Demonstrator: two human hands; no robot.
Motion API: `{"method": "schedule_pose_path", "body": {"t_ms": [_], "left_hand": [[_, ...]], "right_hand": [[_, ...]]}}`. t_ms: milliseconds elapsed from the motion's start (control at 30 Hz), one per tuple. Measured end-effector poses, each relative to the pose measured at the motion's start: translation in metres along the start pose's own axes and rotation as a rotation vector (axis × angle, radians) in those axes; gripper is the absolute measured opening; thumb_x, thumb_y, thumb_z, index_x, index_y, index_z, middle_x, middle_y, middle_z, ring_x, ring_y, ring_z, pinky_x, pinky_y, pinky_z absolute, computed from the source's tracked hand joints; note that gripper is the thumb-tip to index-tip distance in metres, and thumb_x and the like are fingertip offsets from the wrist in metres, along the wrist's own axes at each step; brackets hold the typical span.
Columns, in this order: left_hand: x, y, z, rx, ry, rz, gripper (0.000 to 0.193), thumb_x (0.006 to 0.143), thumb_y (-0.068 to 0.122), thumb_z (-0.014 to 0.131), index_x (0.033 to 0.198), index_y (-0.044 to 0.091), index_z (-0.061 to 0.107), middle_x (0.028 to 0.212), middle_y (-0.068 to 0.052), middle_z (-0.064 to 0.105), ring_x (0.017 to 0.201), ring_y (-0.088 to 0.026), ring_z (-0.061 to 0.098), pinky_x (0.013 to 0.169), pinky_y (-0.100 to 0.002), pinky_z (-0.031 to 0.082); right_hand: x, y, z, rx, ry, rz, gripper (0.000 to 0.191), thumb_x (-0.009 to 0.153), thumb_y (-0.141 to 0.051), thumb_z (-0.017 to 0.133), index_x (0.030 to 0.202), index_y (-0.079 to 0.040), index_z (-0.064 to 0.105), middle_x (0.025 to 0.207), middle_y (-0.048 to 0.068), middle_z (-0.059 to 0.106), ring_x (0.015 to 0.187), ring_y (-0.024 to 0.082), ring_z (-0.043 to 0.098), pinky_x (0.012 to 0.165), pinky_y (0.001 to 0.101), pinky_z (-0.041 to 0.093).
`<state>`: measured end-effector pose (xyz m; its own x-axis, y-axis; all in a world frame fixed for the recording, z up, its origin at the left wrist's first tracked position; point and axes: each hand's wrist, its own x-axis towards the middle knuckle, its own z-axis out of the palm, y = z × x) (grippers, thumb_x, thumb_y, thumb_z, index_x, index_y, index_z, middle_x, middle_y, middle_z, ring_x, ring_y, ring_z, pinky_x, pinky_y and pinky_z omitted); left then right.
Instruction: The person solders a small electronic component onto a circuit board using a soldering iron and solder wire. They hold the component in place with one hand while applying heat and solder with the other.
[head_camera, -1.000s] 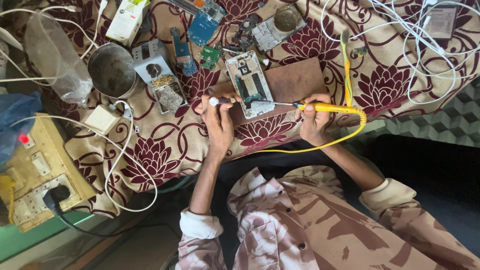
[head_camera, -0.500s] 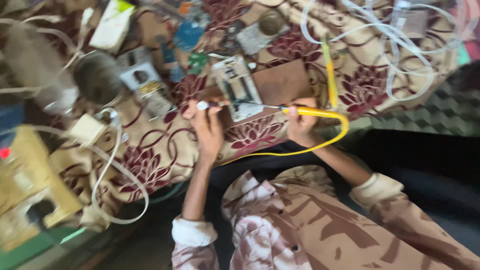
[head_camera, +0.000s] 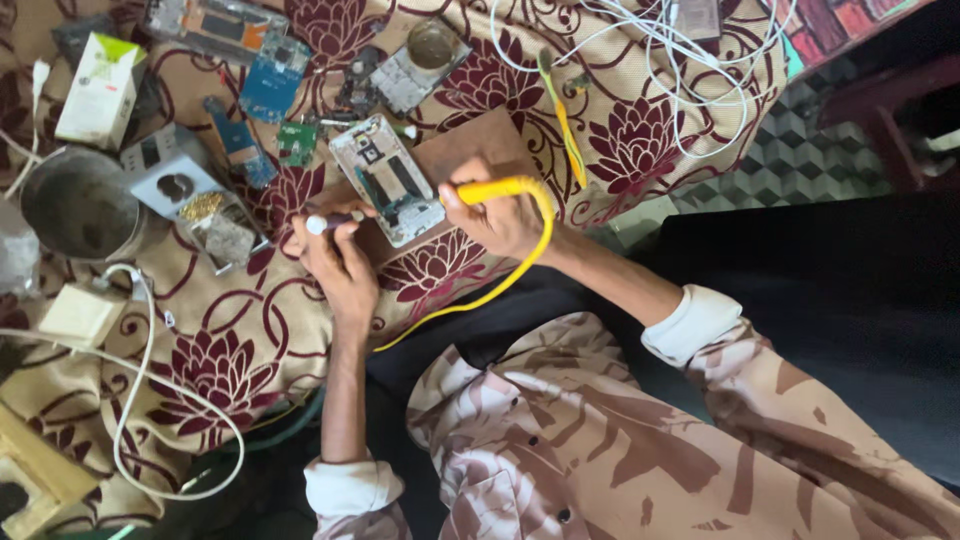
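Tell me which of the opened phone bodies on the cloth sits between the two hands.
The white-framed opened phone on the brown board, between left hand and right hand. The other stripped phone lies far off at the top edge.

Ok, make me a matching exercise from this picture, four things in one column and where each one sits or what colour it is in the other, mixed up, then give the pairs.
Things:
1. soldering iron
2. opened phone
3. metal bowl
4. white cables

Descriptions:
A. far left of the cloth
B. yellow, held in the right hand
C. tangled at the top right
D. lying on the brown board, between the two hands

Pairs: 1-B, 2-D, 3-A, 4-C
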<state>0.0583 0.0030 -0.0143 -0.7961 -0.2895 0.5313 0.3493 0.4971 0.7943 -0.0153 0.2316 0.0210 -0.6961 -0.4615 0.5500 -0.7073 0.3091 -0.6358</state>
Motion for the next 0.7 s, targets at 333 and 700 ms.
{"method": "schedule_pose_path", "body": {"t_ms": [333,700], "left_hand": [[-0.001,-0.01,-0.011,0.054,0.033,-0.032,0.013,0.106,0.007,0.051,0.104,0.0,0.062,0.103,-0.015,0.064,0.099,-0.031,0.055,0.091,-0.044,0.043],[-0.005,-0.016,-0.013,0.108,0.009,-0.015,0.012,0.105,0.002,0.051,0.104,0.003,0.063,0.107,-0.014,0.066,0.105,-0.032,0.059,0.093,-0.045,0.041]], "right_hand": [[0.065,-0.028,-0.005,-0.068,-0.036,-0.141,0.016,0.106,-0.01,0.067,0.098,-0.001,0.056,0.071,0.01,0.058,0.06,0.025,0.057,0.058,0.0381,0.044],[0.053,-0.023,0.01,-0.007,-0.001,-0.122,0.018,0.104,-0.004,0.067,0.094,-0.001,0.052,0.065,0.008,0.05,0.055,0.019,0.051,0.053,0.035,0.04]]}}
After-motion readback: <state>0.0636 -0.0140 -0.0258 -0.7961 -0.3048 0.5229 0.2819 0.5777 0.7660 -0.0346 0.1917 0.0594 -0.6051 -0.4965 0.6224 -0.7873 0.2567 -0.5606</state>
